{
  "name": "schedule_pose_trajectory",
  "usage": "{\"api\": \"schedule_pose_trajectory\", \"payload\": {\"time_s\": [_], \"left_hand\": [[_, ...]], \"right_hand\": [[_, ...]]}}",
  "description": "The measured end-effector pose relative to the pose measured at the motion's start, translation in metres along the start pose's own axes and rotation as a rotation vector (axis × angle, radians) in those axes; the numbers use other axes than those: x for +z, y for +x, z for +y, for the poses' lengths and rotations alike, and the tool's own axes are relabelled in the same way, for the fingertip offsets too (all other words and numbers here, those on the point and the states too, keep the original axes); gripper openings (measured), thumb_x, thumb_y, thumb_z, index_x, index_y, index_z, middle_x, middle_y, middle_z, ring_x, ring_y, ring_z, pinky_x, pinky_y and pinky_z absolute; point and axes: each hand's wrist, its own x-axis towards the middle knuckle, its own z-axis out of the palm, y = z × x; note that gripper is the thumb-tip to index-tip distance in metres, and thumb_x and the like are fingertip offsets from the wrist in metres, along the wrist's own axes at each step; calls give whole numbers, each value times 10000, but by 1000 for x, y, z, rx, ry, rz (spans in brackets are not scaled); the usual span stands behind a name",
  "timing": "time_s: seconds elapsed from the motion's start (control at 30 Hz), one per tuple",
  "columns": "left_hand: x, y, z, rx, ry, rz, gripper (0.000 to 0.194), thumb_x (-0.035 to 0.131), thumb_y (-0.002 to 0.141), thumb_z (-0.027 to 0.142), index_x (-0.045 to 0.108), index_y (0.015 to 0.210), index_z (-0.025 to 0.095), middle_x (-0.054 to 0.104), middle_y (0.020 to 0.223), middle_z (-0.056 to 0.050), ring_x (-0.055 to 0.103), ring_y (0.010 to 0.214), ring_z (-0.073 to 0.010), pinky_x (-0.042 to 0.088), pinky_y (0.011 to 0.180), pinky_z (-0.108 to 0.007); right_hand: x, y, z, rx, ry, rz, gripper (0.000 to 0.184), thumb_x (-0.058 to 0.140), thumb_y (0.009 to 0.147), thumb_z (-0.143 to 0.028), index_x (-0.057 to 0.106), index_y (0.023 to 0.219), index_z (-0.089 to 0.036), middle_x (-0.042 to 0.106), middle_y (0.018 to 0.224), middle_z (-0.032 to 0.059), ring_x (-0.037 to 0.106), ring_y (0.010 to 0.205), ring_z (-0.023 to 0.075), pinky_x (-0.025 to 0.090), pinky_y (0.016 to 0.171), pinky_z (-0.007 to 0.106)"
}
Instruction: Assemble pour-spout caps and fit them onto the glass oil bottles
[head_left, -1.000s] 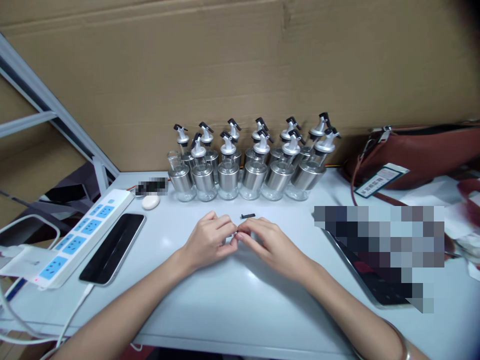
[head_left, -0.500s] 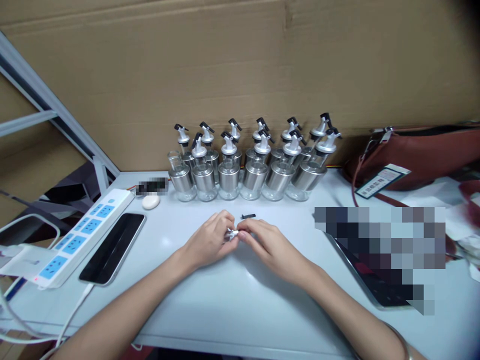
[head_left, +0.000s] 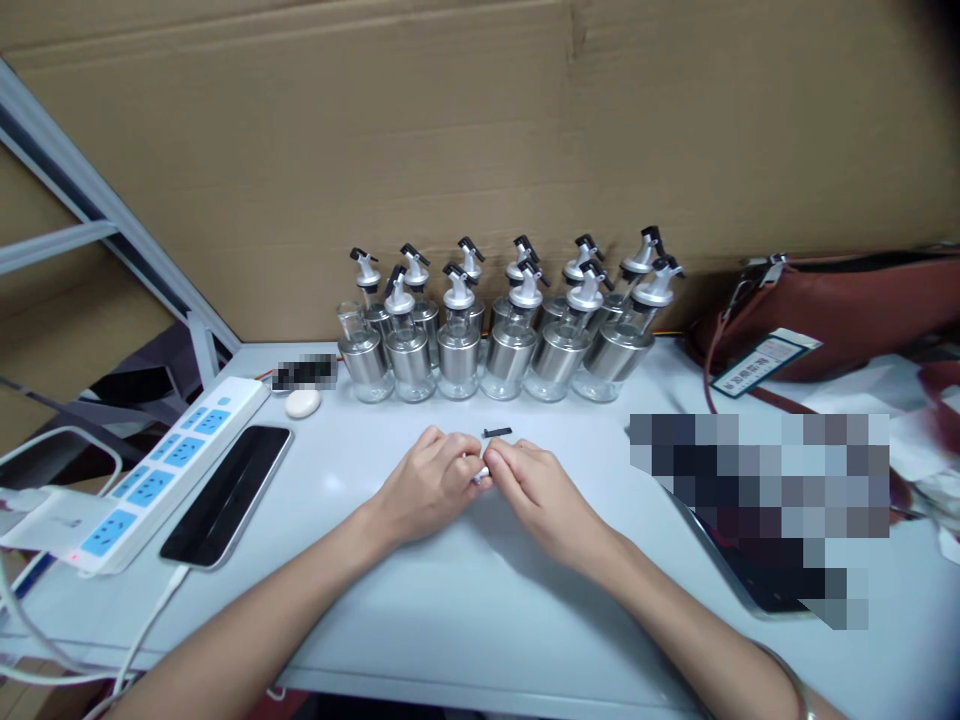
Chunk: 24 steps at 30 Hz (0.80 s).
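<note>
My left hand (head_left: 427, 490) and my right hand (head_left: 536, 490) meet at the middle of the white table (head_left: 450, 610), fingers curled together. Between their fingertips they pinch a small white and silver part (head_left: 481, 473), mostly hidden. A small black piece (head_left: 496, 432) lies on the table just beyond my fingers. Behind it stand two rows of several glass bottles with steel sleeves and spout tops (head_left: 502, 330).
A white and blue power strip (head_left: 157, 470) and a dark phone (head_left: 225, 495) lie at the left, with a small white oval object (head_left: 301, 403) near them. A brown bag (head_left: 840, 305) sits at the right. A tablet (head_left: 757, 575) lies at the right front. Cardboard (head_left: 480, 140) forms the back wall.
Both hands stayed together at the table's middle. The fingers shifted around the small part, which showed more half a second ago and is now more covered.
</note>
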Motion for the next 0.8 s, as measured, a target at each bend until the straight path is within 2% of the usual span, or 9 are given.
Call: {"api": "schedule_pose_trajectory", "payload": {"time_s": [0.13,0.23,0.33,0.5,0.67,0.8], "left_hand": [[-2,-1,-5,-20,71,38,75,369,976,225,391,915,187,598,821,-29,541,639,-119,399,672,-285],[-1,-3,-9,-71,66,28,88,384,975,231,391,903,180,601,809,-26,561,653,-117,402,702,-296],[1,-6,-12,-114,46,14,83,387,973,235,398,914,177,606,813,-30,577,696,-130,400,708,-302],[1,-9,-14,-187,-14,-2,87,370,975,238,404,918,182,590,816,-25,552,716,-138,393,710,-305],[-2,-9,-11,-220,45,13,112,389,968,257,441,899,185,564,890,-49,509,827,-172,377,750,-322],[-3,-8,-9,-201,137,61,148,400,968,288,479,895,186,540,879,-47,482,819,-179,357,735,-319]], "right_hand": [[-7,3,8,156,213,-37,379,330,933,-360,377,592,-202,364,524,-44,373,502,116,291,521,245],[-12,5,12,224,340,-101,312,496,880,-391,514,654,-176,466,568,-37,437,549,118,323,533,232],[-14,5,13,161,247,-129,234,497,897,-288,601,732,-159,588,694,7,524,655,142,374,616,249],[-10,2,16,72,32,-189,250,439,926,-168,644,784,-154,593,791,42,567,737,165,414,704,286],[-11,0,20,61,12,-257,213,469,896,-122,665,820,-157,620,834,56,585,760,173,436,714,286],[-13,0,20,68,32,-275,211,461,892,-118,662,844,-158,661,854,58,595,759,175,437,700,281]]}}
